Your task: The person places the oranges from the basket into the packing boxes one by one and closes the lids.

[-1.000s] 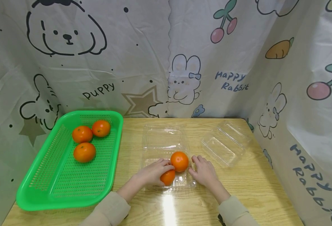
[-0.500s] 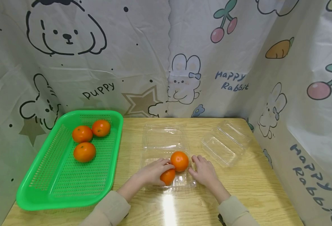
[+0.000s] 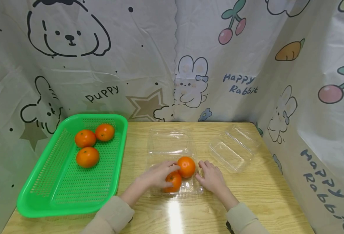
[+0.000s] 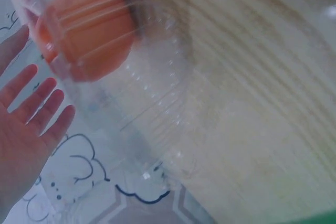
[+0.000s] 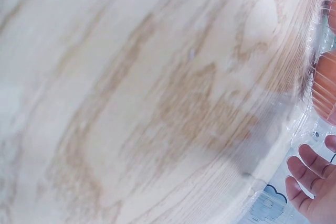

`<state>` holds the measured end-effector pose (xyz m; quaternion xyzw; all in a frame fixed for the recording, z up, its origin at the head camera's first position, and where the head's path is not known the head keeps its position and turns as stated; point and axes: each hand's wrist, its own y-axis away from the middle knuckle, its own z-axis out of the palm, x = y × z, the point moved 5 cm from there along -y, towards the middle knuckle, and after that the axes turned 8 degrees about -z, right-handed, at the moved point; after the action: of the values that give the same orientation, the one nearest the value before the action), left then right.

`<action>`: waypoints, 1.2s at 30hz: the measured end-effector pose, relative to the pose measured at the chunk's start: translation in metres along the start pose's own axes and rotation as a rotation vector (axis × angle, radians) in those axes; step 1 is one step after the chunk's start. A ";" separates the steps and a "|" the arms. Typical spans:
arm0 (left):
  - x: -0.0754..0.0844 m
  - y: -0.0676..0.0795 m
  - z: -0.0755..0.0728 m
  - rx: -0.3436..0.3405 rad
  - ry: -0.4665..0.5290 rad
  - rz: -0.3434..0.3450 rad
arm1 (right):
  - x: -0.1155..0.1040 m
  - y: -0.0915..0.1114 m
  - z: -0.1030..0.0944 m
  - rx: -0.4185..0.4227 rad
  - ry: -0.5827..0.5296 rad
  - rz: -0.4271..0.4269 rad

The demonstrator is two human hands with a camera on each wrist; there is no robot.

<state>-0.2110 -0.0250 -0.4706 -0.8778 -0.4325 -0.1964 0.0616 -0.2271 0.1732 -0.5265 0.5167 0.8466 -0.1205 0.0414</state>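
Observation:
Two oranges sit in the near half of a clear plastic clamshell box (image 3: 170, 140), whose lid lies folded back. My left hand (image 3: 157, 175) is over the box's left side, fingers spread beside the nearer orange (image 3: 175, 183) and holding nothing. In the left wrist view that hand (image 4: 26, 129) shows straight, parted fingers next to an orange (image 4: 94, 35) seen through the plastic. The farther orange (image 3: 186, 167) lies between my hands. At the box's right edge rests my right hand (image 3: 211, 177), fingers loosely bent. The right wrist view shows its fingers (image 5: 307, 169) holding nothing.
A green plastic basket (image 3: 120, 169) stands at the left with three oranges, one of them nearest (image 3: 87, 157). Another clear clamshell box (image 3: 233, 149) lies open at the back right of the wooden table (image 3: 265, 201). Printed curtains (image 3: 148, 58) enclose the back and sides.
My left hand has loosened from the nearer orange and drawn slightly up and left, so more of that orange shows. The right hand stays in place.

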 end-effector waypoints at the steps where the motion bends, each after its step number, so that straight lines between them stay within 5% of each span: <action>1: 0.000 0.000 -0.003 0.012 -0.006 0.003 | 0.000 0.000 0.000 0.000 0.002 0.000; 9: -0.002 0.000 -0.037 0.161 -0.057 0.014 | 0.000 0.001 -0.001 -0.004 -0.003 0.009; 25: -0.028 0.012 -0.093 0.418 -0.202 -0.113 | 0.000 0.000 0.001 -0.005 -0.015 0.015; 36: -0.048 0.031 -0.127 0.535 -0.179 -0.227 | 0.000 0.001 -0.001 0.006 -0.007 0.004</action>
<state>-0.2505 -0.1149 -0.3713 -0.7902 -0.5681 -0.0029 0.2299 -0.2261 0.1733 -0.5260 0.5182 0.8450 -0.1248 0.0432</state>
